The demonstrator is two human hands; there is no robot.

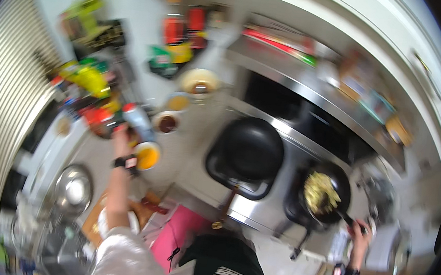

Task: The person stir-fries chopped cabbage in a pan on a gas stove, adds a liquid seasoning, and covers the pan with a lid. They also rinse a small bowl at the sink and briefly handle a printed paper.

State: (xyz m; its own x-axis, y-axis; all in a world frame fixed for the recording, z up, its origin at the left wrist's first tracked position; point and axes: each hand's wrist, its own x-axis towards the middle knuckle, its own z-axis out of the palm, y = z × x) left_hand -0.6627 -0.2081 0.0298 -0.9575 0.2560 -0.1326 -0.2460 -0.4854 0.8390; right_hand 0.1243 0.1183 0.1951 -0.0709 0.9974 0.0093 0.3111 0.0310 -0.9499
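Note:
My left hand (121,133) reaches into a crowded group of bottles and packets at the left, at a dark bottle (105,125) with a red part; blur hides whether the fingers grip it. My right hand (360,230) holds the dark handle of a cooking utensil (347,218), whose far end lies in a small black pan (342,186). Yellowish chopped food (319,192) covers part of that pan. A larger black wok (253,149) with a brown handle stands on the burner left of it, with no food visible inside. Near my left wrist is a bowl of orange-yellow contents (148,156).
Small bowls (166,123) stand along the counter behind the left wrist. Red-labelled bottles (174,30) stand at the back wall. A steel bowl (74,189) is near the sink at left. A steel shelf (284,63) overhangs the stove, and a glass lid (381,196) sits at right.

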